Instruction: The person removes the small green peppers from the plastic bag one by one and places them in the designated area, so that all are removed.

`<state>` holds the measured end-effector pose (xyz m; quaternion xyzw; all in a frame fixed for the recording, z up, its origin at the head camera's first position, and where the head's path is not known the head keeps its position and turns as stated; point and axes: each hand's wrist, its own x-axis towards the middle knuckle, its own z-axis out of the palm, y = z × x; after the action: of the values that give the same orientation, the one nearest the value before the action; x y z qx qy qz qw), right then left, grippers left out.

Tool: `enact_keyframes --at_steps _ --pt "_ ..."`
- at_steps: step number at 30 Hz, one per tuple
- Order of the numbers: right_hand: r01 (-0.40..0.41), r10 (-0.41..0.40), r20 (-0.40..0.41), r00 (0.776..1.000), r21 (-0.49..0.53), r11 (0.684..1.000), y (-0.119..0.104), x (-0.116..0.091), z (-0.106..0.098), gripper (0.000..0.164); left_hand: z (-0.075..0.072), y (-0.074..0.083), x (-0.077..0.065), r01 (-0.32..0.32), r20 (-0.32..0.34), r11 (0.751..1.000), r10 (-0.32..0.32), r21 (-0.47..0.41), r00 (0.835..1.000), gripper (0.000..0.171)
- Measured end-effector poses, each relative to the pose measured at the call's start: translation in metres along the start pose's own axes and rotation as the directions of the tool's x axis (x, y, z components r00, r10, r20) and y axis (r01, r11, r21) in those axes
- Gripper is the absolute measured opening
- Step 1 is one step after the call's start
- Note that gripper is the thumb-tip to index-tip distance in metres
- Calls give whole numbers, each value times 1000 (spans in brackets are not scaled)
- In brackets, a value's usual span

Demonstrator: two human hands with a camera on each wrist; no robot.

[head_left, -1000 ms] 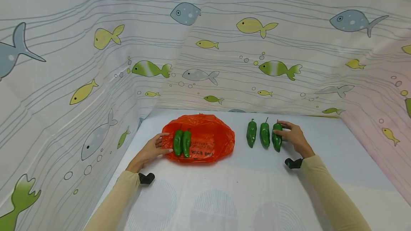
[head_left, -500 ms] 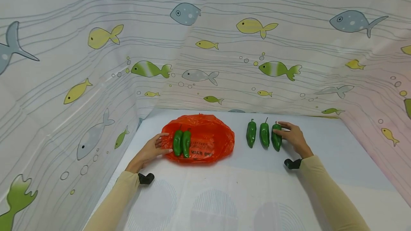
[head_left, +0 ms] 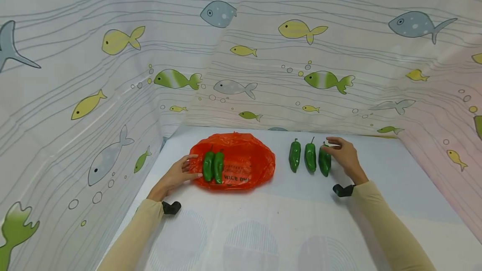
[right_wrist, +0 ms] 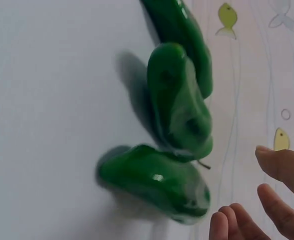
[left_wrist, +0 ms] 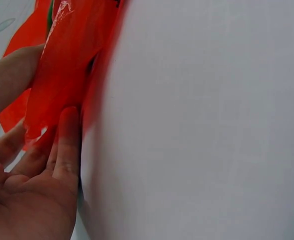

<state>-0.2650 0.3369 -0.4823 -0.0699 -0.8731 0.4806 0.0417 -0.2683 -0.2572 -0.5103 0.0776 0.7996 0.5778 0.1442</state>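
Observation:
At the left side of a red plastic bag (head_left: 250,177), my left hand (head_left: 177,177) has its fingers spread against the edge. Up close in the left wrist view, the bag's film (left_wrist: 62,75) lies between the thumb and the other fingers, which are nearly straight. Two green peppers (head_left: 219,168) lie side by side on the bag. Three more stand in a row at the right. Just beside the rightmost green pepper (head_left: 324,163) is my right hand (head_left: 346,158). The right wrist view has that hand's fingers (right_wrist: 282,212) apart from the pepper (right_wrist: 157,182), holding nothing.
The middle pepper (head_left: 310,158) and the left pepper (head_left: 295,157) of the row lie close by. All rest on a white table (head_left: 278,221) with pale circle prints. Fish-printed sheeting (head_left: 263,66) walls off the back and both sides.
My right hand has let go of the rightmost pepper and lifted slightly away, its fingers spreading. The pepper shifted a little leftward. The left hand stays at the bag.

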Motion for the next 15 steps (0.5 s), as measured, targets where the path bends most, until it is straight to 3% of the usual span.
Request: enact_keyframes --at_steps 15 --pt "121 -120 78 990 -4 993 -48 -10 33 60 0 0 0 15 0 1000 -15 9 1000 81"
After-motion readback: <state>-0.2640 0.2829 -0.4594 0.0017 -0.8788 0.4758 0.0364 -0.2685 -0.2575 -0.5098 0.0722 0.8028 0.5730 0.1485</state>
